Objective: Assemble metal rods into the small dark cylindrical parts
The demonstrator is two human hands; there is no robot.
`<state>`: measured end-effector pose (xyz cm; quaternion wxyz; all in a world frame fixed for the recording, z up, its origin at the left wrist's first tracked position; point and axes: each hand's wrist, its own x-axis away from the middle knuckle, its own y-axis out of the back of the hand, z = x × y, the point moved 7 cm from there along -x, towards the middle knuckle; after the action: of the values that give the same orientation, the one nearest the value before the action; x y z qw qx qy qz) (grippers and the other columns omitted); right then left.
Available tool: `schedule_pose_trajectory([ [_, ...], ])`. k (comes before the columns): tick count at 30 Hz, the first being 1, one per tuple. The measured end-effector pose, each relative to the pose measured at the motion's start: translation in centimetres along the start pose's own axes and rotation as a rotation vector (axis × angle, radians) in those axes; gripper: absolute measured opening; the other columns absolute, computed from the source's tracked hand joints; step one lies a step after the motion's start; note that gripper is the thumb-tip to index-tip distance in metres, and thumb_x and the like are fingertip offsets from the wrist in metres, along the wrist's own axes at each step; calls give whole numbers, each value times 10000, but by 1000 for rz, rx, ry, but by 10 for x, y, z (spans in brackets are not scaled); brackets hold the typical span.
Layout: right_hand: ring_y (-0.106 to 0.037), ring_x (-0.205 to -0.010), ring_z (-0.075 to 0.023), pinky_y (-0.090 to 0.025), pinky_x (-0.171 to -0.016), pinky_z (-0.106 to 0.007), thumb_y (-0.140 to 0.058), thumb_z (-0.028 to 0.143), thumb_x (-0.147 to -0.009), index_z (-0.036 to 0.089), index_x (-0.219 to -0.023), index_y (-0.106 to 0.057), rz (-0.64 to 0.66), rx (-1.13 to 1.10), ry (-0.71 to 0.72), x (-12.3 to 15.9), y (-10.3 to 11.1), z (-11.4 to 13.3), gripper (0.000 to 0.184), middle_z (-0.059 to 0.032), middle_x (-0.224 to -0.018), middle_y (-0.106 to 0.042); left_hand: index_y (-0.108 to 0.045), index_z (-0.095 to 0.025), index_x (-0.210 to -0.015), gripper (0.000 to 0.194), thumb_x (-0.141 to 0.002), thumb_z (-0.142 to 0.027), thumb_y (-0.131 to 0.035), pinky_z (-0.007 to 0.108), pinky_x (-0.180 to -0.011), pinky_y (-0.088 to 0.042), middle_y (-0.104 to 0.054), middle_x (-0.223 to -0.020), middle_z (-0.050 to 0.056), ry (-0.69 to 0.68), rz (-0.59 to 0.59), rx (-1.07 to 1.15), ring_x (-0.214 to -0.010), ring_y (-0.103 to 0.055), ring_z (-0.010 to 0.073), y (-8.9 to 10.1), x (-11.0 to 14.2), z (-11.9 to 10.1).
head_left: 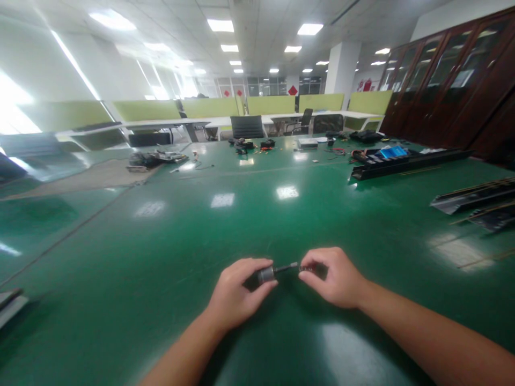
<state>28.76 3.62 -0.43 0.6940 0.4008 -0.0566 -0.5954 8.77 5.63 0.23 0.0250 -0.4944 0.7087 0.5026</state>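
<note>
Closed around a small silvery cylinder with a thin dark shaft [266, 275], which looks like a small motor, my left hand [237, 292] is low in the middle of the view. The shaft points right and ends in a lighter tip. Just beyond that tip, my right hand [338, 279] pinches a small dark ridged piece [306, 268] between thumb and fingertips. A narrow gap separates this piece from the shaft's tip. Its exact kind is too small and blurred to make out. Both hands are over the glossy green tabletop [225, 236].
Black channel-shaped rails [406, 162] lie at the right, with a blue packet [393, 152] on them. More metal rails [478, 195] reach in from the right edge. Cables and dark parts [156, 158] are at the far left. A grey box [307, 143] sits at the back.
</note>
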Motion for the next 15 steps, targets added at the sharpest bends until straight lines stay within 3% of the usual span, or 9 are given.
schedule_pose_trajectory([
  [4,-647,-662,-159,-459,-665,-265,-677,260,-831,178,-775,-696,30,-18,13,0,-3,1,101,-21,-728,-710,-718,-221,-1043,284,-815,-391,-727,305,-808,-531,-731,-968,46,222,-59,11,-872,-680,194,10,-4,22],
  [10,-658,-678,-160,-471,-674,-260,-673,266,-836,174,-801,-712,46,-43,3,0,-7,-3,106,-29,-745,-719,-657,-189,-1238,602,-782,-579,-690,391,-995,-496,-728,-1124,86,731,-239,304,-1044,-678,255,20,6,84],
  [13,-656,-675,-157,-475,-674,-257,-674,268,-835,171,-812,-717,54,-51,17,-1,-9,-3,108,-28,-744,-718,-669,-161,-1163,650,-695,-603,-758,380,-1003,-508,-725,-1137,112,822,-258,477,-1055,-682,255,35,12,95],
  [15,-654,-669,-154,-479,-673,-255,-674,269,-834,169,-818,-720,59,-58,25,-1,-10,-3,111,-29,-741,-718,-661,-154,-1105,665,-628,-591,-815,368,-1026,-499,-724,-1142,118,822,-271,459,-1081,-675,252,60,20,95],
])
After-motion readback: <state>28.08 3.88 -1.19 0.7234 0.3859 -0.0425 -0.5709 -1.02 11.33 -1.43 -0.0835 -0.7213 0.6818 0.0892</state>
